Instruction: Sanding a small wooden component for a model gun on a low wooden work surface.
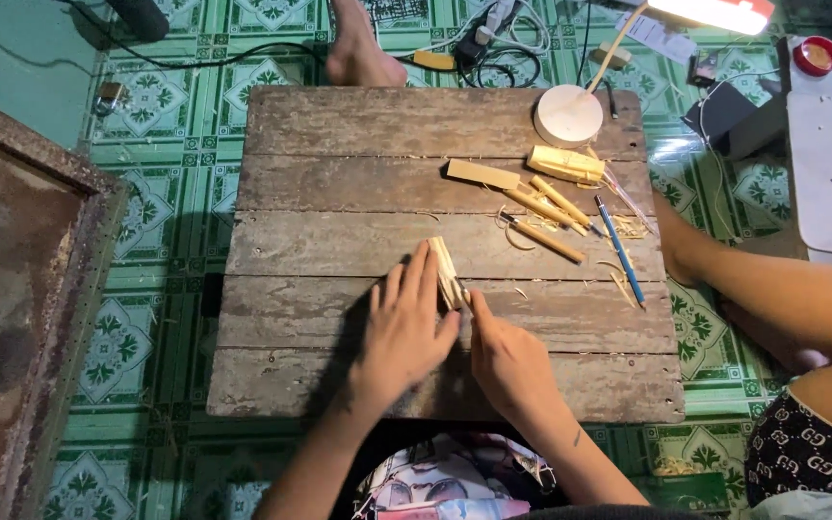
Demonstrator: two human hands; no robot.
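Observation:
My left hand (402, 332) presses a small pale wooden piece (447, 273) against the weathered plank table (339, 193), fingers spread beside it. My right hand (507, 361) is closed around a thin tool whose tip touches the lower end of that piece; the tool itself is mostly hidden by the fingers.
Further back lie wooden-handled carving tools (546, 241), a flat wood strip (483, 174), a pale wood block (566, 164), a blue pen (620, 252) and shavings. A lamp base (568, 116) stands at the far edge. Another person's arm (772, 299) reaches in from the right; a foot (358, 48) rests beyond the table.

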